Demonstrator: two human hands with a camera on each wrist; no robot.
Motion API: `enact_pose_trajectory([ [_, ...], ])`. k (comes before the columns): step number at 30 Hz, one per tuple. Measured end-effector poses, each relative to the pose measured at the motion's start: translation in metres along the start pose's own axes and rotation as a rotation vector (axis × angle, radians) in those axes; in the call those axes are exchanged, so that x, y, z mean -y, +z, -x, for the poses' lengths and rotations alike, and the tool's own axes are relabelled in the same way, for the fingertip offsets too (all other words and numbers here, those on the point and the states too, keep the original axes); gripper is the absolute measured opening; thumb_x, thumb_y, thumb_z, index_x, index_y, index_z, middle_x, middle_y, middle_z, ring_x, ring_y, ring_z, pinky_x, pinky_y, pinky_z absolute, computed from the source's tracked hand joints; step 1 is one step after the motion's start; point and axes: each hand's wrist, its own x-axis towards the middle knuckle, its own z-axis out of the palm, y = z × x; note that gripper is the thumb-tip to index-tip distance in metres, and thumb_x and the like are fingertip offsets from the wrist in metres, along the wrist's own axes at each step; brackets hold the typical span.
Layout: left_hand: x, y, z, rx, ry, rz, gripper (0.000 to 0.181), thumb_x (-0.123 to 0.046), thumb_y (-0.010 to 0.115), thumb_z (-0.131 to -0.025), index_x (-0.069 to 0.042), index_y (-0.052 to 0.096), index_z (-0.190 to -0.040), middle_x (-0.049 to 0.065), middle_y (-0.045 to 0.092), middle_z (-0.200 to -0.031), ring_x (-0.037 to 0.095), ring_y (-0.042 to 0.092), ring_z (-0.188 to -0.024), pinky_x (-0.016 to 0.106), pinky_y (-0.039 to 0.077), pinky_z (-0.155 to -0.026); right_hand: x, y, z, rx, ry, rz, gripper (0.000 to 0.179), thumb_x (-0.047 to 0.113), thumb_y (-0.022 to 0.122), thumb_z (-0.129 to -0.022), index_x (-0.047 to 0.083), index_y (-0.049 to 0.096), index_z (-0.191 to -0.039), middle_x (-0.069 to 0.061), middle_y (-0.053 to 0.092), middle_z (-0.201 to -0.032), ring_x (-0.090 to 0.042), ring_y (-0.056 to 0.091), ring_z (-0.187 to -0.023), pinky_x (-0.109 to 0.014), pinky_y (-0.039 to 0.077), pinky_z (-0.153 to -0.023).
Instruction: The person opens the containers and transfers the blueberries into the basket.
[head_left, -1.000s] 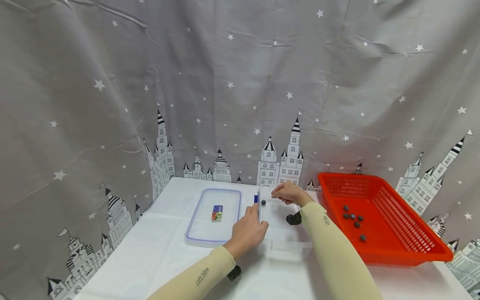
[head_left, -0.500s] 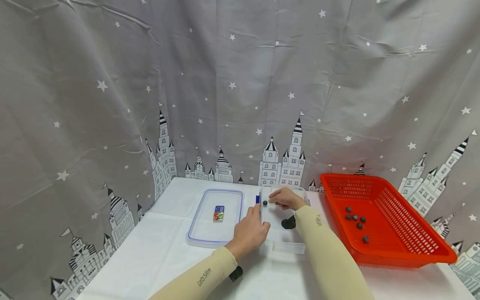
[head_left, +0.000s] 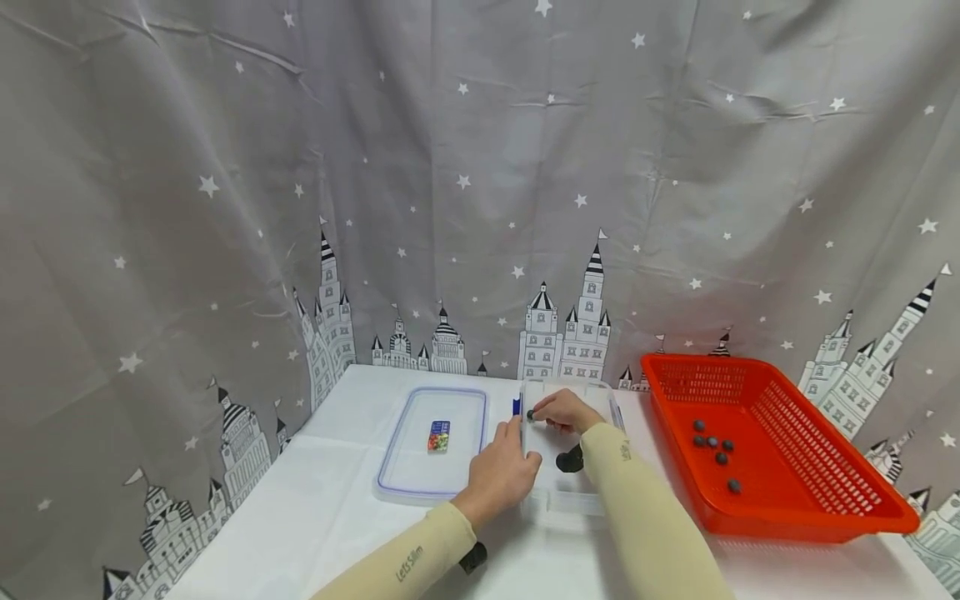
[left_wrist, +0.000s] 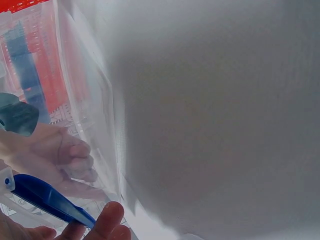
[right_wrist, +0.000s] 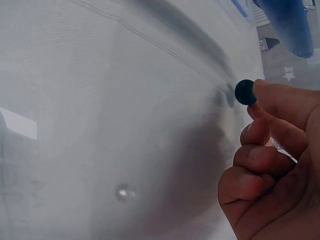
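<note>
A clear plastic box (head_left: 547, 502) stands in the middle of the white table. My left hand (head_left: 504, 471) grips its left wall, with fingertips at a blue latch (left_wrist: 47, 197) in the left wrist view. Inside the box, near the far left corner, my right hand (head_left: 564, 411) pinches a small dark ball (right_wrist: 245, 92) between thumb and index finger. That ball looks dark green in the right wrist view, and the other fingers are curled below it. Through the clear wall the right hand also shows in the left wrist view.
Left of the box lies a clear lid (head_left: 405, 471) with a blue seal and a small colourful label (head_left: 438, 437). A red plastic basket (head_left: 813, 521) at the right holds several dark balls (head_left: 722, 458). A grey castle-print curtain (head_left: 480, 208) hangs behind the table.
My right hand has moved left and down to the ball in the box and now pinches it. The left hand keeps its place on the box wall.
</note>
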Motion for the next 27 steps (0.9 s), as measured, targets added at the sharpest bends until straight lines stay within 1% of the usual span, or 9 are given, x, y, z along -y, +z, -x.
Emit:
enact_pose_trajectory([
  [7,0.0009,0.0020,0.0000,-0.012,0.007,-0.004,0.069,-0.033,0.055,-0.090,-0.004,0.040,-0.151,0.013,0.055,-0.132,0.024,0.063,-0.087,0.047,0.051,-0.070,0.0025,0.0056,0.0027,-0.021,-0.028,0.023,0.023,0.012,0.074,-0.086,0.005,0.078,-0.107,0.002,0.048,-0.055,-0.010,0.037,-0.046,-0.023,0.030,-0.044],
  [13,0.0004,0.0025,0.0002,-0.011,0.004,-0.001,0.069,-0.033,0.054,-0.090,-0.004,0.039,-0.151,0.013,0.054,-0.134,0.024,0.063,-0.089,0.048,0.051,-0.071,0.0027,0.0076,0.0038,-0.032,-0.042,0.084,0.020,0.012,0.073,-0.086,0.006,0.078,-0.105,0.003,0.050,-0.057,-0.010,0.039,-0.048,-0.022,0.031,-0.045],
  [18,0.0006,0.0022,0.0009,-0.003,0.003,0.005,0.069,-0.033,0.053,-0.090,-0.004,0.038,-0.151,0.013,0.053,-0.134,0.023,0.061,-0.086,0.047,0.051,-0.071,0.0022,0.0098,0.0036,-0.042,-0.053,0.089,0.016,0.010,0.073,-0.085,0.005,0.079,-0.099,0.002,0.052,-0.058,-0.010,0.040,-0.050,-0.023,0.032,-0.046],
  [24,0.0009,0.0022,0.0007,-0.016,0.009,-0.004,0.068,-0.033,0.052,-0.090,-0.005,0.039,-0.151,0.013,0.054,-0.134,0.025,0.064,-0.091,0.048,0.052,-0.073,0.0031,0.0112,0.0029,-0.050,-0.065,0.109,0.013,0.011,0.073,-0.085,0.006,0.078,-0.095,0.002,0.053,-0.060,-0.012,0.042,-0.052,-0.024,0.033,-0.047],
  [27,0.0007,0.0021,0.0010,-0.014,0.008,-0.002,0.068,-0.032,0.052,-0.090,-0.005,0.039,-0.151,0.013,0.054,-0.134,0.025,0.063,-0.091,0.048,0.052,-0.073,0.0037,0.0112,0.0034,-0.046,-0.065,0.114,0.012,0.012,0.073,-0.085,0.006,0.077,-0.095,0.002,0.053,-0.061,-0.012,0.042,-0.052,-0.024,0.033,-0.047],
])
